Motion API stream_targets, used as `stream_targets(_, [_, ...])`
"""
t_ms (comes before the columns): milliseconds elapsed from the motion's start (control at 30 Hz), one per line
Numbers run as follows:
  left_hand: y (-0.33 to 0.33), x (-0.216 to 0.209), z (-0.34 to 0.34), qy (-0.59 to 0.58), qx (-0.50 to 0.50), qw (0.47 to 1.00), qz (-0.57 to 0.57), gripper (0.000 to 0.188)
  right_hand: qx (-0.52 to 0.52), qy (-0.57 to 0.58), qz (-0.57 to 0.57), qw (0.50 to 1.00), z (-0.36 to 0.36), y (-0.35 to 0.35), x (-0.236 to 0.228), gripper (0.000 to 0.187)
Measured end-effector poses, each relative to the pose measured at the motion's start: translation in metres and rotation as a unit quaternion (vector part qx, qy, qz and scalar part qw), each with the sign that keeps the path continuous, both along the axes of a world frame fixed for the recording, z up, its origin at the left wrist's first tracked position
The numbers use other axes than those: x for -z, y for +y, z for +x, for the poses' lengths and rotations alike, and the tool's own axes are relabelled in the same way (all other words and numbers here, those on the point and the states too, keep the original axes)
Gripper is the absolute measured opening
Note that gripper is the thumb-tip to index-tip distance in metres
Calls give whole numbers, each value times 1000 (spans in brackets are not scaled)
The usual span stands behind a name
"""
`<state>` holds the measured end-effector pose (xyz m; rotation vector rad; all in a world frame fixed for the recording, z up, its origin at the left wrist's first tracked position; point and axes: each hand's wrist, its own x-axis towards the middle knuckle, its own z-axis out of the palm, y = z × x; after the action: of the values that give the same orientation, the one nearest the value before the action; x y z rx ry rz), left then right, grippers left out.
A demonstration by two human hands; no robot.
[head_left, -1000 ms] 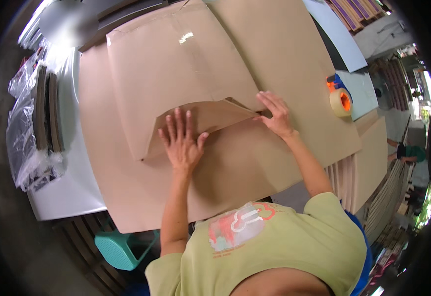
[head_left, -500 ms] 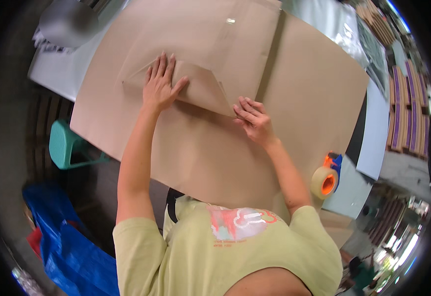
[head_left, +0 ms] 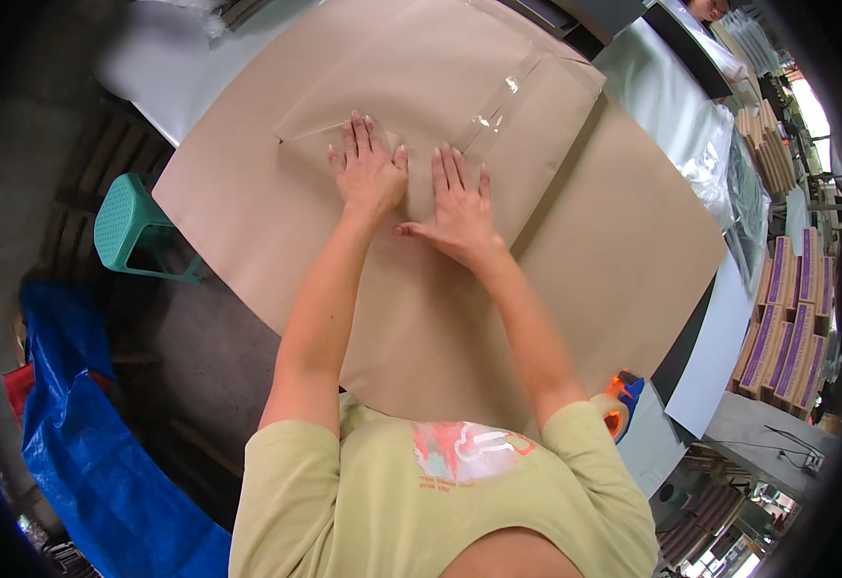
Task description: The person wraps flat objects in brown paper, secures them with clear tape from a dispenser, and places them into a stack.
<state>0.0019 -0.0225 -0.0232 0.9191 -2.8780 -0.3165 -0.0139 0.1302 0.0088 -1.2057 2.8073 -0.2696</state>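
A large sheet of stiff brown paper [head_left: 623,241] covers the work surface in front of me. Its far part is folded over into a flat brown wrap [head_left: 537,135], with a strip of shiny clear tape [head_left: 486,122] along a seam. My left hand [head_left: 371,178] lies flat on the near, folded-in end of this wrap, fingers stretched forward. Close beside it, my right hand [head_left: 461,209] presses palm down on the same brown paper, thumb spread out to the left. Neither hand holds anything. The paper under my palms is hidden.
A tape dispenser [head_left: 620,400], orange and blue, sits at the right near edge, partly behind my sleeve. Clear plastic film [head_left: 710,169] lies at the far right, with stacked cartons [head_left: 787,337] beyond. A green stool [head_left: 132,226] and blue tarp [head_left: 103,453] are on the left.
My right hand has left the raised corner of the paper flap and moved left, flattening out beside my left hand. The flap now lies down. The view has shifted.
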Motion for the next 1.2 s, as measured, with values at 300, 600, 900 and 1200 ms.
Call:
stream_targets(300, [-5, -3, -13, -32, -29, 999, 33, 73, 208, 18, -182, 961, 25, 160, -39, 93])
stream_targets(600, [10, 1, -37, -84, -14, 996, -20, 85, 578, -60, -171, 795, 200, 434, 2, 77])
stream_targets(900, [-53, -4, -27, -108, 207, 967, 106, 86, 490, -189, -680, 511, 106, 290, -73, 63])
stream_targets(1200, [-91, -9, -21, 152, 197, 771, 587, 83, -50, -116, -299, 946, -42, -18, -153, 52])
